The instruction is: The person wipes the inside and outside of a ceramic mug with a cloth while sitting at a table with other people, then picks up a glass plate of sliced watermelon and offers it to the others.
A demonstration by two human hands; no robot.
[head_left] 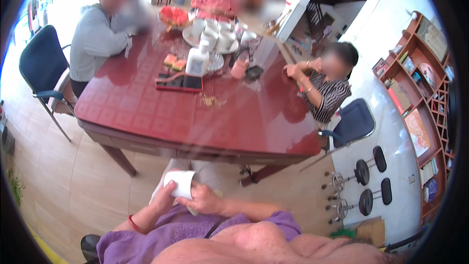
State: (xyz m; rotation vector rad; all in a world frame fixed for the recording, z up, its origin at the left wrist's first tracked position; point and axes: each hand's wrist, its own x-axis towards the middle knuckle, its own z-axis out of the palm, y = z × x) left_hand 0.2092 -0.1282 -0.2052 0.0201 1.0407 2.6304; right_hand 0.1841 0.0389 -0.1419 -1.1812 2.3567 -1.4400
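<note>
The left hand's (165,198) fingers grasp a white cup (181,184) by its left side, while the right hand (205,199) curls against its lower right; some of those fingers are hidden, so I cannot tell whether they grip or only press. The cup sits tilted between both hands, over the lap, short of the table (205,127). To handle it well, I would keep the left hold firm but light, let the right hand turn freely, and stay low over the legs, since a smooth cup could slip.

Beyond the table's near edge lie scattered crumbs (210,100), a red-edged tray (179,82) and two sponges (175,62). A white bottle (197,61) stands before the plate (187,35) of white cups (210,35), partly blocking a straight reach. Three other people sit around the table.
</note>
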